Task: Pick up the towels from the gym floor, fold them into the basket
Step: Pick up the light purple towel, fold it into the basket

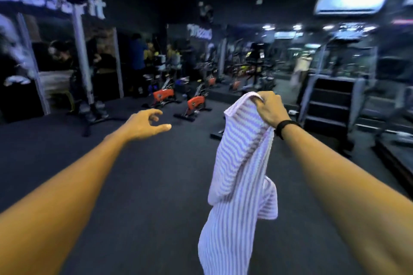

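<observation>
Right of centre in the frame, the right hand pinches a top corner of the limp, light striped towel, while the left hand, fingers spread and empty, should probably take the opposite corner.

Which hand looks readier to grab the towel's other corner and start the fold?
Probably the left hand: it is empty, fingers spread, reaching toward the striped towel. The right hand already pinches the towel's top corner.
</observation>
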### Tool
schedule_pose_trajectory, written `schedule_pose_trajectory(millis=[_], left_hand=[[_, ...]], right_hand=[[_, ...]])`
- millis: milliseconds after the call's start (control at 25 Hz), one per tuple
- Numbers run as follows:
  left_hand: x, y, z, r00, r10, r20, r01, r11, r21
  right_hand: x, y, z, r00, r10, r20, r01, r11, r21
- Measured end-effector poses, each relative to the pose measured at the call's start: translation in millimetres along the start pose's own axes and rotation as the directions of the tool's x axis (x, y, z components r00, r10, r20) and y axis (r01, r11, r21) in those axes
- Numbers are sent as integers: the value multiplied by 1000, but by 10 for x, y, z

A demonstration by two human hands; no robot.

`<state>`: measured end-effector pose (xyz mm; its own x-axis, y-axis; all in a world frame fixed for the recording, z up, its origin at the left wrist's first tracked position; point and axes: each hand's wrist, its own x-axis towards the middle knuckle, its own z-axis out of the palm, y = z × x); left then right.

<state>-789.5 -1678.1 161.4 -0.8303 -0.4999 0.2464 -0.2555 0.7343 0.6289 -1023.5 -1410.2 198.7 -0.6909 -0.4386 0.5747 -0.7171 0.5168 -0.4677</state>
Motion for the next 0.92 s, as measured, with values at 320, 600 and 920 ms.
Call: schedule_pose_trajectory(millis=[320,600,920], left_hand=[[54,1058,657,884,372,285,-343,928,-145],[-722,2473,1654,645,631,430,-486,774,-406],[-2419,4069,2493,308,830,465,-595,550,-586]], right_hand=[[-1275,253,-1607,917,283,-282,-351,907,-231],[-3004,227,-3183,764,373,-527,-603,702,-378],[-5283,-234,-4749,527,379,-761,-834,402,-377]])
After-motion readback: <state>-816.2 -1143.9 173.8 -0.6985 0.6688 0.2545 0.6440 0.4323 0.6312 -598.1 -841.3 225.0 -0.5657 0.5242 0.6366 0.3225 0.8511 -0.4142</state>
